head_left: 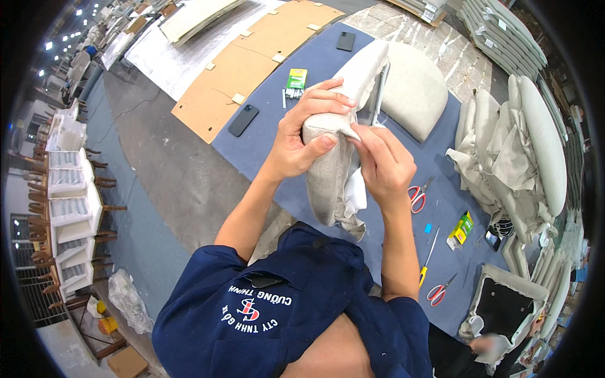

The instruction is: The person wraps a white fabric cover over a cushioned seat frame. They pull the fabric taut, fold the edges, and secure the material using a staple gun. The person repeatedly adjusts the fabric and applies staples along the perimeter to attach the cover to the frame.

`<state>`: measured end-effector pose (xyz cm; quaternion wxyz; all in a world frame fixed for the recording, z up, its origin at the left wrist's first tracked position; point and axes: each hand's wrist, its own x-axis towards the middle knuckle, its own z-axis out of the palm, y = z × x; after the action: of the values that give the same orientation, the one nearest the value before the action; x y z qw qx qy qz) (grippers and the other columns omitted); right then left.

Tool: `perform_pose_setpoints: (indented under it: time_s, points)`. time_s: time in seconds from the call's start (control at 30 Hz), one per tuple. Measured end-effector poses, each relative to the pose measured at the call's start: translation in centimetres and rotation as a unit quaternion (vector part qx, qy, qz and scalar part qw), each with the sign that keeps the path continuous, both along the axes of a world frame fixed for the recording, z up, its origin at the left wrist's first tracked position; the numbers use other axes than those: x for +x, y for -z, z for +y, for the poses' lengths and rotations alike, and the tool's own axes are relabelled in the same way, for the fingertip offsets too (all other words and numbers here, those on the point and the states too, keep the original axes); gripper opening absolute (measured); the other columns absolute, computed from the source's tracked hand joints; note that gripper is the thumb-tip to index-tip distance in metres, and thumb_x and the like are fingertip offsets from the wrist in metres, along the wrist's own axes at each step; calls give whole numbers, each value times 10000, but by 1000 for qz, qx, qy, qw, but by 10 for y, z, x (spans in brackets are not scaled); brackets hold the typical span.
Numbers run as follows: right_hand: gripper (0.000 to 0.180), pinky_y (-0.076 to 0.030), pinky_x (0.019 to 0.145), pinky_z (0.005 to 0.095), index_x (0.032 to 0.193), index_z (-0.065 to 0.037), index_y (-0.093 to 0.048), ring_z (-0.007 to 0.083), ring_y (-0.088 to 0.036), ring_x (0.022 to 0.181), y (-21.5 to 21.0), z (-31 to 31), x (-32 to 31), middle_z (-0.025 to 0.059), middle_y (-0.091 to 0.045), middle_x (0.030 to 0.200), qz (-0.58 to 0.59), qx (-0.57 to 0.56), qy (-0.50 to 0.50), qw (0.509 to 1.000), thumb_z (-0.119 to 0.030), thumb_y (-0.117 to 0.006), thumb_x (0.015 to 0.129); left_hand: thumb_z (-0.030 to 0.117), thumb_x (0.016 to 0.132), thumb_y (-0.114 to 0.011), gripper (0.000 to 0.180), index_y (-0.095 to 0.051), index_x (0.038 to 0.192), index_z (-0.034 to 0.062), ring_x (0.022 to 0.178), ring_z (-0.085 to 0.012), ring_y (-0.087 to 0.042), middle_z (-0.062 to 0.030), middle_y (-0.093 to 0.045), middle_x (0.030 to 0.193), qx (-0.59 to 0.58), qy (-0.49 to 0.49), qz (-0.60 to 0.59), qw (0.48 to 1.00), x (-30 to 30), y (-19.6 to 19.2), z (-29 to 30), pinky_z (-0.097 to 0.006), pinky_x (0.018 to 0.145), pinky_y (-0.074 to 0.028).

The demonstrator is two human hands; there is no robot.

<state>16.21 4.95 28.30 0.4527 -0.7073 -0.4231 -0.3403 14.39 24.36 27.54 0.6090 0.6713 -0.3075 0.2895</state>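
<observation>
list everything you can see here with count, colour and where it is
seat cushion: 1, beige fabric, held over the table
table: 1, blue top, centre
round cushion: 1, beige, on the table behind
phones: 2, black, far table side
scissors: 2, red handles, right of the hands
small boxes: 2, green and yellow, on the table
screwdriver: 1, yellow handle, near right
cardboard sheet: 1, brown, upper left
cushion pile: several, beige, right
left hand: grips the cushion
right hand: pinches its fabric
</observation>
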Motion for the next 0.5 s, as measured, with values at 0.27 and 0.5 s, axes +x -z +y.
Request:
perform_pose_setpoints:
  time_s: [0.27, 0.5]
  points:
    - [316, -557, 686, 385, 1127, 60, -713, 314, -687, 793, 28, 20, 1, 180, -713, 966, -33, 136, -5, 990, 106, -780, 822, 400, 1008, -688, 408, -691, 1180, 29, 1378, -475, -528, -185, -715, 1210, -7, -3, -18, 1000, 9, -4, -11, -633, 1184, -351]
    - [202, -520, 658, 388, 1134, 72, -661, 304, -646, 774, 10, 33, -10, 196, -680, 978, -17, 236, 30, 971, 70, -711, 938, 136, 967, -711, 187, -725, 1095, 1, 1245, -376, -632, -158, -749, 1093, -40, 32, -41, 998, 8, -42, -31, -543, 1118, -465]
